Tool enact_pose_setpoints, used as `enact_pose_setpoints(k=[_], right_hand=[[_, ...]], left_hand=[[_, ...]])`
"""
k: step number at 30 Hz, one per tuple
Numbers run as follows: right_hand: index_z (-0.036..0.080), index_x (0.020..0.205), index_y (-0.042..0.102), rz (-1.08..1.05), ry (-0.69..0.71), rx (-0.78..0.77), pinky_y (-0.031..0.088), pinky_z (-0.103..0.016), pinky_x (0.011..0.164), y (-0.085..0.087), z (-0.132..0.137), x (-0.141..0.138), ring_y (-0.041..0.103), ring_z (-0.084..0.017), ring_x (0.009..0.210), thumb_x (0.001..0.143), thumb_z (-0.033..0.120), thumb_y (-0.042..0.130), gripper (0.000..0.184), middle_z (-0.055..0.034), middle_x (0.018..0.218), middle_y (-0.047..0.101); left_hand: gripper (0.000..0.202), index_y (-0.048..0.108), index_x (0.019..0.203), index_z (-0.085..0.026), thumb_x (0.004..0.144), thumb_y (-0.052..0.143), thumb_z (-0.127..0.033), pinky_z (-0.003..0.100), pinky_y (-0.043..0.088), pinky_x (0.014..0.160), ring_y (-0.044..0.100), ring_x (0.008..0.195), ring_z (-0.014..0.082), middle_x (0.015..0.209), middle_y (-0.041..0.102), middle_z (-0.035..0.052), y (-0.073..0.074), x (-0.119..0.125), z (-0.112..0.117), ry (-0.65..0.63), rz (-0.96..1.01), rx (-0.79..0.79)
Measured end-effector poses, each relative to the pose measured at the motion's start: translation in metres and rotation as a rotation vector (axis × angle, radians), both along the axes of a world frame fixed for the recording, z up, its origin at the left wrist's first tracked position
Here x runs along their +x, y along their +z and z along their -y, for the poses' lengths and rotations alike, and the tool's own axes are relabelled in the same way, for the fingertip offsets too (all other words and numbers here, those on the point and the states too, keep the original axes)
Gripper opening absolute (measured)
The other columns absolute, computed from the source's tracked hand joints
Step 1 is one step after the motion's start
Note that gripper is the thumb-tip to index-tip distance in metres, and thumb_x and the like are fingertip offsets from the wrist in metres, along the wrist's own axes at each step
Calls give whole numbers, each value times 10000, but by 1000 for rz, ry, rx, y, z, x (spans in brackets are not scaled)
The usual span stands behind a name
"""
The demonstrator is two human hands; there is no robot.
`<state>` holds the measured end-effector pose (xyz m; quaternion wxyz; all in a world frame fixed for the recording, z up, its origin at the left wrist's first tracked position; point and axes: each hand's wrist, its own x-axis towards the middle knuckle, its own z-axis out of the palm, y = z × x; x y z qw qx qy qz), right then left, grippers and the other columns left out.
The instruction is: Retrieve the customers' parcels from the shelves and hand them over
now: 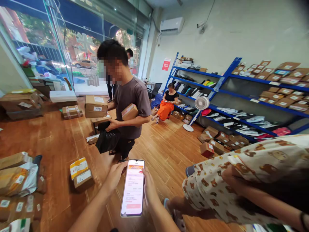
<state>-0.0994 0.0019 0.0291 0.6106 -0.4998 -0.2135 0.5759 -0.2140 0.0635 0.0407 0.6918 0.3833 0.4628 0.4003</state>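
A smartphone point(133, 188) with a lit pink-and-white screen is held upright in front of me. My right hand point(149, 188) grips its right edge. My left hand point(116, 175) is at the phone's upper left corner, fingers spread toward it. Facing me, a person in a grey T-shirt point(131, 100) carries a brown cardboard box point(129, 111) under one arm and a black bag point(107, 139) in the other hand. A person in bear-print clothing point(241, 180) bends over at my right.
Parcels lie on the wooden floor: a small box point(80, 175) near my left hand, bags at far left point(16, 180), boxes behind point(96, 105). Blue shelves point(231, 96) with parcels line the right wall, a white fan point(200, 104) before them. A person in an orange skirt point(166, 106) sits.
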Motion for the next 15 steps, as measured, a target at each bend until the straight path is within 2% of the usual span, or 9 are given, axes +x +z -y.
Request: enact_pose_setpoints(k=[5, 10, 12, 15], right_hand=[[219, 850, 622, -19, -48, -1, 460, -286, 716, 4, 10, 17, 632, -191, 749, 726, 498, 639, 305, 20, 754, 676], [212, 826, 629, -22, -164, 22, 456, -282, 681, 5, 23, 32, 627, -187, 712, 675, 519, 687, 347, 12, 734, 686], [217, 806, 620, -30, -215, 31, 457, -285, 688, 5, 29, 37, 631, -189, 716, 684, 509, 684, 323, 14, 729, 689], [218, 801, 620, -37, -280, 53, 463, -291, 711, 2, 36, 43, 641, -192, 740, 706, 505, 672, 307, 8, 752, 700]], left_hand=[[528, 729, 706, -112, 581, 684, -622, 370, 475, 794, 655, 743, 282, 719, 727, 104, 0, 19, 2, -168, -12, 67], [494, 732, 694, -119, 607, 690, -604, 327, 473, 684, 635, 673, 255, 664, 712, 80, -6, 40, 5, -299, -49, 124], [475, 731, 706, -127, 612, 685, -590, 334, 483, 718, 644, 711, 265, 694, 720, 85, -7, 49, 6, -339, -32, 108], [498, 725, 738, -148, 616, 639, -623, 381, 475, 860, 656, 856, 302, 811, 738, 100, -8, 61, 6, -393, 3, 61]])
